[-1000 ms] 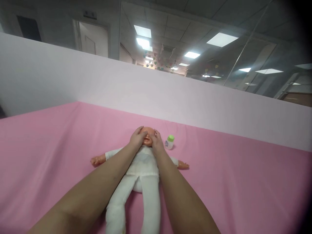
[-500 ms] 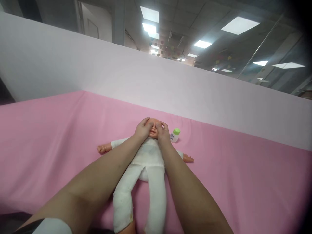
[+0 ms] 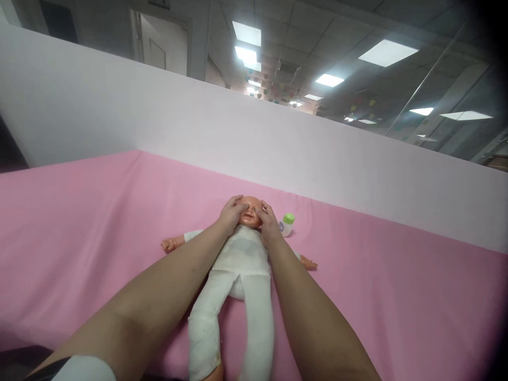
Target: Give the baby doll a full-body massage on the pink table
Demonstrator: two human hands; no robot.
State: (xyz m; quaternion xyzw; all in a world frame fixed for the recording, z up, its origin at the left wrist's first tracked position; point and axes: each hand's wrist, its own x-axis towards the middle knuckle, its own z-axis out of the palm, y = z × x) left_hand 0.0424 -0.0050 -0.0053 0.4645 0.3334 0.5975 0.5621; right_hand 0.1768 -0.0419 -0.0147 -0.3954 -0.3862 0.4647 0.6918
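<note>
A baby doll (image 3: pixel 241 264) in a white suit lies on its back on the pink sheet (image 3: pixel 99 222), head away from me, arms spread. My left hand (image 3: pixel 229 216) rests on the left side of the doll's face, fingers curled against the cheek and brow. My right hand (image 3: pixel 268 221) presses the right side of the face the same way. Between the two hands the doll's nose and mouth show. A small white bottle with a green cap (image 3: pixel 286 224) stands just right of my right hand.
A pale pink-white partition wall (image 3: pixel 278 143) rises behind the sheet. Above it are ceiling lights, a doorway at the upper left and glass panels at the right. The sheet's near left edge drops off at the bottom left.
Both hands stay on the doll's face; the fingers have shifted slightly outward, showing more of the face. The camera view has moved a little, so the doll sits slightly lower in the picture.
</note>
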